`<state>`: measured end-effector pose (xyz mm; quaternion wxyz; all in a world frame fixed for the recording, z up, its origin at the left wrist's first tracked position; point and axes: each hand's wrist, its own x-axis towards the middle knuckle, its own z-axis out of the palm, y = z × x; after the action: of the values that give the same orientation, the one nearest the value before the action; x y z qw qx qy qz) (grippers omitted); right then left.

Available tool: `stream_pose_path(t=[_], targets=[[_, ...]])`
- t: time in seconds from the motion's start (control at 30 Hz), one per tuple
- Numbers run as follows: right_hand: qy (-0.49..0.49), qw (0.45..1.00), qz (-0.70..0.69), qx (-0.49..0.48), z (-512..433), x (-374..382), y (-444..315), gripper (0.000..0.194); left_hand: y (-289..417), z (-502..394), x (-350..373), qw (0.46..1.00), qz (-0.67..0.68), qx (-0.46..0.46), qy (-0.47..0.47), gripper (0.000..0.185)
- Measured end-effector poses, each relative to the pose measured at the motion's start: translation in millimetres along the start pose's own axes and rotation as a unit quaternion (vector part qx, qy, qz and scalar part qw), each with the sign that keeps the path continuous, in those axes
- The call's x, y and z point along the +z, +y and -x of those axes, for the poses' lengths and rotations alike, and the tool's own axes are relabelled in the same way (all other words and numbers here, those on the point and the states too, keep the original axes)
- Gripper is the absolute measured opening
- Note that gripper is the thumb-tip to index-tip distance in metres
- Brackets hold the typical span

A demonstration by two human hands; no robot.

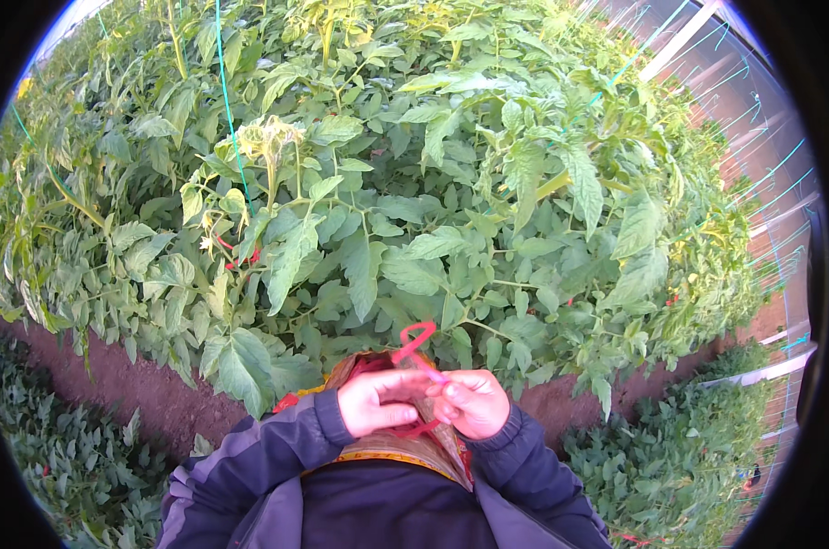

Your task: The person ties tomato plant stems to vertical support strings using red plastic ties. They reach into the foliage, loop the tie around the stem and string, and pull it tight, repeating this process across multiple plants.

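Observation:
A pinkish-red tie strip (418, 337) loops up above my hands at waist height. Its end is pinched between the thumb and fingers of my right hand (475, 405). My left hand (381, 401) is held beside it, thumb apart from the outstretched fingers, and the fingertips come close to the right hand's fingers. Whether they touch the strip is hard to tell. Below both hands, a printed plastic sack (387, 446) with a yellow edge hangs open at my waist. Dark red material (373, 362) shows in its mouth, partly hidden by my left hand.
Dense tomato plants (414, 267) rise right in front of me. A green support string (226, 89) runs down into them, and a red tie (243, 259) sits among the stems at left. Bare soil (140, 384) borders the row. More plants (661, 460) grow behind on both sides.

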<state>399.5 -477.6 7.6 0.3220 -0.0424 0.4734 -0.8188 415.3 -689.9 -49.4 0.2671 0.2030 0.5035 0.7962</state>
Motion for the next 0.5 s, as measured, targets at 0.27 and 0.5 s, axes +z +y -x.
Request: stream_pose_path(t=[0.27, 0.5], targets=[[-0.006, 0.997, -0.048, 0.06, -8.3, -10.6, 13.1, 0.037, 31.7, -26.8, -1.4, 0.977, 0.089, 0.042, 0.189, 0.025], [0.031, 0.992, -0.056, 0.106, -6.5, -15.0, 13.0, 0.031, 36.8, -30.5, -13.5, 0.963, 0.093, 0.012, 0.251, 0.029]])
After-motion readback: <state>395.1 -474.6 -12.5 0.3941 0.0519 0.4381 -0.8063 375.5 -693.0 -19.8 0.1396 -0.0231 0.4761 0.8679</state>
